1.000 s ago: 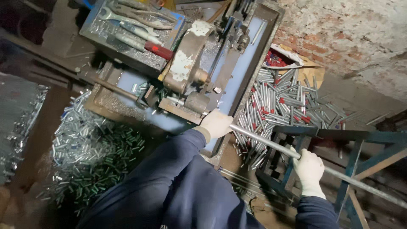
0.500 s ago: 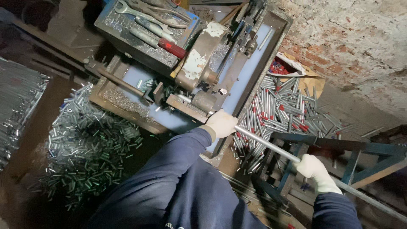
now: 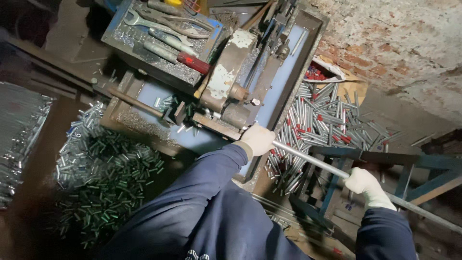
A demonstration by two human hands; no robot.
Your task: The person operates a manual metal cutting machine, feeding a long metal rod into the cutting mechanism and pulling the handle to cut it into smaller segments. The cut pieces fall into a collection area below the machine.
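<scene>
A brick wall [image 3: 404, 53] fills the frame from one to three o'clock, and below it a blue frame [image 3: 385, 163] crosses at four o'clock. The machine [image 3: 231, 82], rusty and flaked with white paint, sits at twelve o'clock in a blue-lined bed [image 3: 284, 67] strewn with swarf. A tool tray [image 3: 159, 38] is set at eleven o'clock, holding a spanner, pliers and a red-handled tool. Cut sleeves [image 3: 106, 173] are heaped at eight to nine o'clock, and a pile of tubes [image 3: 317, 125], some red-capped, is spread at two to three o'clock, just beside the bed. A long rod [image 3: 313, 159] is held slanting from the centre down toward four o'clock, its upper end at the machine's mouth and its far end carried past the frame. The left hand [image 3: 257, 138], gloved, is clenched around the rod close to the machine; the right hand [image 3: 365, 185], also gloved, is closed around it lower down, well apart from the first. Whether the rod's tip is already inside the machine cannot be told, being hidden by the left hand. For the feed to go well, the rod is best kept in one straight line with the machine's opening, steered by the forward hand and pushed by the rear one, with fingers kept clear of the moving head and the swarf.
</scene>
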